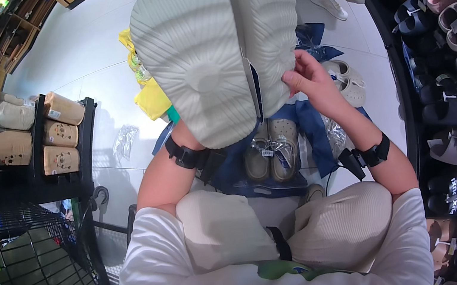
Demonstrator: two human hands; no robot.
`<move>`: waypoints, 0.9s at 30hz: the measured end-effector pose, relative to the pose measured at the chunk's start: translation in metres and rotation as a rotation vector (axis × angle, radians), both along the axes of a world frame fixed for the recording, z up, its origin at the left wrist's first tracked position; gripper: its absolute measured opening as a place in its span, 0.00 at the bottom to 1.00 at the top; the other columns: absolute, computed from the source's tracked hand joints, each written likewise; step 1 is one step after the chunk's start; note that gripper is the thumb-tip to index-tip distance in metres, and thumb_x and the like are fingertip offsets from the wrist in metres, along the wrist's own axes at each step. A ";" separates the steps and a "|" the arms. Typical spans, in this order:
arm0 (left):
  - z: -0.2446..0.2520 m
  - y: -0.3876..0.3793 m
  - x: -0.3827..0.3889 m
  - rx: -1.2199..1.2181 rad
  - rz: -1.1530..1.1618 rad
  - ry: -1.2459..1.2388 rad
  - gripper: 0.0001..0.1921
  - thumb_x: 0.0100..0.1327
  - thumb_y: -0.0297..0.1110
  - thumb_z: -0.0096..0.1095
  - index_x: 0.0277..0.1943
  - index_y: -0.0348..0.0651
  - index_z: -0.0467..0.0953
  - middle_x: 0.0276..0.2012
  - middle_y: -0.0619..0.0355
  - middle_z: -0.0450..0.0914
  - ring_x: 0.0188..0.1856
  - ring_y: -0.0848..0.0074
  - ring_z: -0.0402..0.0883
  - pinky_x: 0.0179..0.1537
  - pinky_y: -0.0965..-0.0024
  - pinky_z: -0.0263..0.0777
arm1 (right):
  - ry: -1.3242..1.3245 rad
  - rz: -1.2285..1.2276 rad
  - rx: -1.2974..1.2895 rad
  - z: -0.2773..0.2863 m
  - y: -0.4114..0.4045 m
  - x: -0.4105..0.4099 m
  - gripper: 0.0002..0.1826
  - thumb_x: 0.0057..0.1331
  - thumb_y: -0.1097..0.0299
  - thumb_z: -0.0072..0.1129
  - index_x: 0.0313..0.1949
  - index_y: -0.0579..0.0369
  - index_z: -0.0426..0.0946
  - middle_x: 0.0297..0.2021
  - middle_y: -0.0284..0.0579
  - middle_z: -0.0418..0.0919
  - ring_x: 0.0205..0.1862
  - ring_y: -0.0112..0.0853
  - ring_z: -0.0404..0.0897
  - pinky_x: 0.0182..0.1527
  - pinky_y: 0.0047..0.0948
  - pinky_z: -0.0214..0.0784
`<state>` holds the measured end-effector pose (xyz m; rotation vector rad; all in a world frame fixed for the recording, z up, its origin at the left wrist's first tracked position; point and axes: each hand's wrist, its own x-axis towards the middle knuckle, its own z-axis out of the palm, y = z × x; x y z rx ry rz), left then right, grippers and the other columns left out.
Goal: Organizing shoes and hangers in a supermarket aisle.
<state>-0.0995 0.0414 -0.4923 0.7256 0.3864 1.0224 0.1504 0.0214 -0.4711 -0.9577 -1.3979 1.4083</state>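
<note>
A pair of pale cream slides is raised before me with the ribbed soles facing me, the left sole in front of the right sole. My right hand pinches the lower outer edge of the right one between thumb and fingers. My left hand is hidden behind the left sole; only the wrist shows, so its grip cannot be seen. A dark tag sits between the slides. Below them, taupe clogs with tags and clear plastic lie on a dark blue bag.
Another cream clog pair and yellow packaging lie on the tiled floor. A shoe rack runs along the right. At left are a wire cart and a shelf of rolled goods. A person's white shoe is ahead.
</note>
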 end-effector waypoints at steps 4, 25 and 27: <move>-0.006 -0.005 -0.001 -0.012 -0.007 0.003 0.20 0.69 0.33 0.53 0.62 0.38 0.68 0.56 0.53 0.75 0.60 0.65 0.72 0.62 0.65 0.66 | 0.023 -0.030 -0.050 0.011 -0.011 -0.007 0.22 0.66 0.63 0.62 0.54 0.60 0.66 0.38 0.34 0.76 0.35 0.18 0.73 0.33 0.19 0.69; -0.003 0.002 0.019 -0.001 0.006 -0.005 0.20 0.72 0.34 0.49 0.63 0.37 0.66 0.57 0.52 0.73 0.59 0.67 0.72 0.62 0.67 0.67 | -0.053 -0.136 0.003 0.005 -0.010 0.002 0.27 0.61 0.63 0.67 0.54 0.60 0.65 0.37 0.31 0.74 0.32 0.14 0.67 0.35 0.16 0.64; 0.002 0.003 0.015 0.012 0.043 0.009 0.20 0.72 0.34 0.48 0.63 0.37 0.66 0.57 0.52 0.73 0.59 0.67 0.72 0.62 0.67 0.67 | -0.106 -0.122 0.003 0.012 -0.010 0.002 0.30 0.60 0.63 0.68 0.56 0.59 0.64 0.41 0.35 0.74 0.37 0.18 0.69 0.40 0.20 0.66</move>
